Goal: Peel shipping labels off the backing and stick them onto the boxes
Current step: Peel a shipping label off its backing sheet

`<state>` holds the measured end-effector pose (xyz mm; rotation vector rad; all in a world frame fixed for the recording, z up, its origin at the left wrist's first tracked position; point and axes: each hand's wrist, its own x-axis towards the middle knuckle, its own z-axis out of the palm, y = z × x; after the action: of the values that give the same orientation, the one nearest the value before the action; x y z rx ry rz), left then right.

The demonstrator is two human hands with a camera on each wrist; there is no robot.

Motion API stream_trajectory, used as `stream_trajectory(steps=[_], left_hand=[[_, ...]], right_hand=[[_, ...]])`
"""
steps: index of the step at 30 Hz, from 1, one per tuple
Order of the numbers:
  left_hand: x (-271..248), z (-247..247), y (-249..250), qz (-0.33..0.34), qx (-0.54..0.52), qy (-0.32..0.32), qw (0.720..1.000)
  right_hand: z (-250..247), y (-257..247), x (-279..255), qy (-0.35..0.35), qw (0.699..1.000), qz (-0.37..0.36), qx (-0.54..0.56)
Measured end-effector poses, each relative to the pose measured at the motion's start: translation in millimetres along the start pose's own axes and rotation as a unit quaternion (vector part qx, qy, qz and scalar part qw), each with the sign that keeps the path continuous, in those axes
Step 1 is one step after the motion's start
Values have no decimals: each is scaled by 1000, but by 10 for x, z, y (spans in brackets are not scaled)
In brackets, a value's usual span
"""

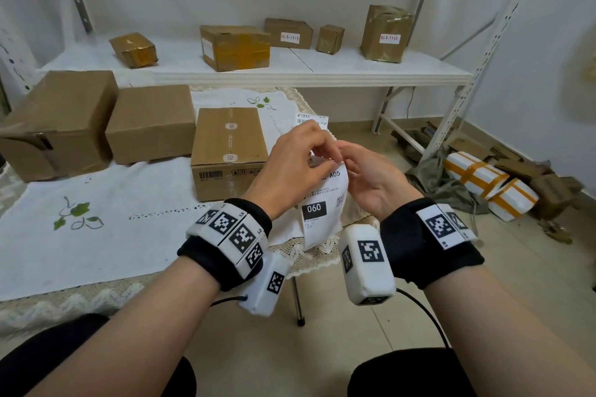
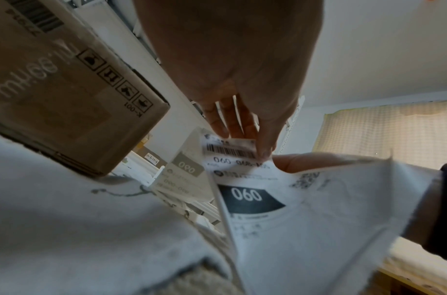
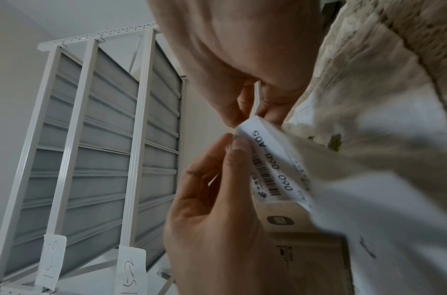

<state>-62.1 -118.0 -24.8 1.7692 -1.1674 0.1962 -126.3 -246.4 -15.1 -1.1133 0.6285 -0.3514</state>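
Shipping label (image 1: pixel 324 203) hangs in the air between both hands, above the near edge of the surface (image 1: pixel 106 255). Left hand (image 1: pixel 290 167) pinches its top edge in a closed grip; right hand (image 1: pixel 371 177) holds the same top part from the other side, fingers curled round the paper. Just behind stands the box with printed tape (image 1: pixel 227 148), two plain boxes (image 1: pixel 148 122) left of it, more on the shelf (image 1: pixel 322 71).
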Motion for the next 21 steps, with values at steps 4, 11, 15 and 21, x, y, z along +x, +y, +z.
stream_trajectory(steps=[4,11,15,21], left_hand=[[-19,-11,-2,10,13,3,1000],[-45,-31,-8,-35,1,-5,999],[-60,-16,6,-52,-8,4,999],[-65,-23,41,-87,-85,-15,993]], right_hand=[[-4,1,-3,16,1000,-3,8],[-42,-29,-5,46,998,-14,32],[-53,-42,-17,47,997,-18,52],[-43,-45,-24,46,996,-22,67]])
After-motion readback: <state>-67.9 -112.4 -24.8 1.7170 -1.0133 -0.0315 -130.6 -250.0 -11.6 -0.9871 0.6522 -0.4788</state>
